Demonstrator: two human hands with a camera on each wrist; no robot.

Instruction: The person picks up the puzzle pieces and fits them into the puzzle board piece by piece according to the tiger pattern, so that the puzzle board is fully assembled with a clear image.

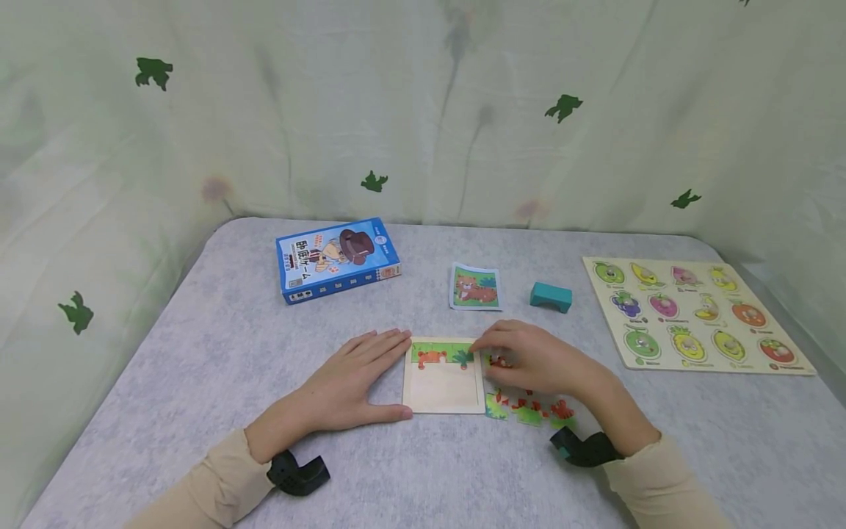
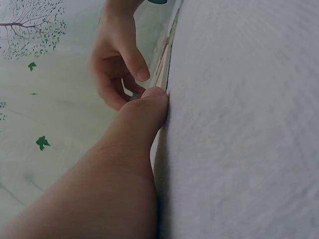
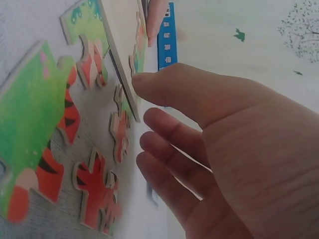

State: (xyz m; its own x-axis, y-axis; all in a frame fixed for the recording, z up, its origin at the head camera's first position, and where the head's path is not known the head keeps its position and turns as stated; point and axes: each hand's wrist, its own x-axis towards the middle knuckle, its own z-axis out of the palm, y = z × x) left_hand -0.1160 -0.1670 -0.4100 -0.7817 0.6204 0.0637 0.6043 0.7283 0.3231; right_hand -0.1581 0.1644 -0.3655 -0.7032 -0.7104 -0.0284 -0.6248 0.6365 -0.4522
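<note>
A shallow wooden puzzle tray [image 1: 444, 393] lies in the middle of the table, with joined pieces [image 1: 436, 355] along its top showing green background and an orange animal. My left hand [image 1: 350, 378] lies flat at its left side, fingers extended and thumb touching the lower left edge. Over the tray's upper right corner, my right hand [image 1: 535, 356] is bent loosely, its index fingertip on the top right piece. Its thumb [image 3: 169, 87] is near the tray's rim in the right wrist view, and no piece shows between the fingers. Loose puzzle pieces [image 1: 529, 415] lie below and beside the right hand, some partly hidden by it.
A picture card [image 1: 476, 288] of a tiger lies behind the tray, next to a teal arch block [image 1: 551, 297]. A blue box [image 1: 338, 258] lies at the back left. At the right is a fruit puzzle board [image 1: 700, 316]. Patterned curtain cloth [image 1: 423, 110] surrounds the table.
</note>
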